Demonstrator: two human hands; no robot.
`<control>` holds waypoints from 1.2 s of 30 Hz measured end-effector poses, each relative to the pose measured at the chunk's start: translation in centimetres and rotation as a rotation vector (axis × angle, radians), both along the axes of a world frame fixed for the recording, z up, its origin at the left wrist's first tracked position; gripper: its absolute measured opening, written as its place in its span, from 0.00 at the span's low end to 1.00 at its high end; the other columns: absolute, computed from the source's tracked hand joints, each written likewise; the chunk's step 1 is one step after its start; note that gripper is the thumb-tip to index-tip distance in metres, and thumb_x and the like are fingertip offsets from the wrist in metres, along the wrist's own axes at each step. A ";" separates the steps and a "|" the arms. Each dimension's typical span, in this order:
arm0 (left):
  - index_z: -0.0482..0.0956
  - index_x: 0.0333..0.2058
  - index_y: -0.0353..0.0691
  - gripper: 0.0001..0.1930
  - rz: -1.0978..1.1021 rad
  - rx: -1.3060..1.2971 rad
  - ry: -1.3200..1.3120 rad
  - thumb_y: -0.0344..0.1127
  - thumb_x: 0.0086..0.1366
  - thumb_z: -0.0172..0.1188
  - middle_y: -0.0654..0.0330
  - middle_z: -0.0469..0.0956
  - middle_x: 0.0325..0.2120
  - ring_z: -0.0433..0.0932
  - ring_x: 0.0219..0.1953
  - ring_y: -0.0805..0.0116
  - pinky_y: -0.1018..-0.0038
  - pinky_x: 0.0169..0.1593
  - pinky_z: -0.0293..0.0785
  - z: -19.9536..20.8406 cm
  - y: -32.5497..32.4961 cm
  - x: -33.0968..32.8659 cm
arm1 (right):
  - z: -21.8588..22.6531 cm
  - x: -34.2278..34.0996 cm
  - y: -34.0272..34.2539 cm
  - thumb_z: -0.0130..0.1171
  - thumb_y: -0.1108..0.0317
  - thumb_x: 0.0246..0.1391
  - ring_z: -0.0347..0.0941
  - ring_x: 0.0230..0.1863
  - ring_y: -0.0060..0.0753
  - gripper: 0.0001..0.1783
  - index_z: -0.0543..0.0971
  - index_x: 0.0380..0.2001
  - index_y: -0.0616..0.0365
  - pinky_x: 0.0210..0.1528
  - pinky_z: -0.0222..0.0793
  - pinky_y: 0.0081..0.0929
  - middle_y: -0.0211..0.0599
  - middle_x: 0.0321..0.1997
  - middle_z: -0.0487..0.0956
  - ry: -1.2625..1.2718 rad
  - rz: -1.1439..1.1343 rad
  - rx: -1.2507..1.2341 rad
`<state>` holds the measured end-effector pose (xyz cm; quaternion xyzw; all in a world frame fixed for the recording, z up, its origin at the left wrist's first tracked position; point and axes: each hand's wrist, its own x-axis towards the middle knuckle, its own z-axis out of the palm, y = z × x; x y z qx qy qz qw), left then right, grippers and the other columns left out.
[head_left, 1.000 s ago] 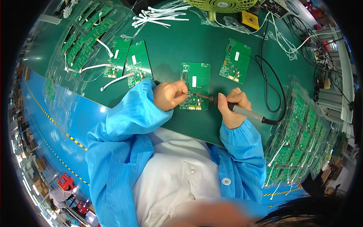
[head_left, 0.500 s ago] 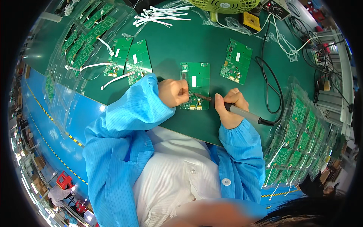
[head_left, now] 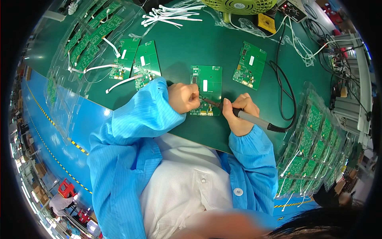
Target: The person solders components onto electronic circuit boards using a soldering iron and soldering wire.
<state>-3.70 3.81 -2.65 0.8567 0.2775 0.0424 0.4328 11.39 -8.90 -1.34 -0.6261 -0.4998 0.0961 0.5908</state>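
Note:
In front of me on the green mat lies a green circuit board [head_left: 213,85] with a white label. My right hand [head_left: 241,114] grips a soldering iron [head_left: 254,119] with a grey handle, and its tip reaches over the board's components. At the board's left edge is my left hand [head_left: 185,98], closed, its fingertips close to the iron's tip. Whatever those fingers pinch is hidden or too small to make out. Left of this board, two more circuit boards [head_left: 148,59] lie partly overlapped, with white cables on them. Another circuit board [head_left: 250,65] lies to the right.
White cables [head_left: 171,15] are piled at the back, beside a green fan [head_left: 238,5]. A yellow sponge [head_left: 266,23] and a control box [head_left: 292,11] stand back right. The iron's black cord [head_left: 295,101] loops on the right. Trays of boards [head_left: 308,145] line both sides.
My right hand and the soldering iron have shifted slightly left, the tip moving a little over the board. My left hand stays nearly in place, still closed.

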 end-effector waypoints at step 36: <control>0.71 0.19 0.40 0.03 0.088 0.224 -0.057 0.28 0.43 0.56 0.64 0.72 0.12 0.67 0.13 0.67 0.76 0.20 0.64 0.7 3.1 -1.5 | 1.7 6.2 -2.0 0.51 0.71 0.50 0.54 0.14 0.14 0.05 0.73 0.25 0.61 0.17 0.51 0.11 0.28 0.13 0.65 0.691 -0.424 0.229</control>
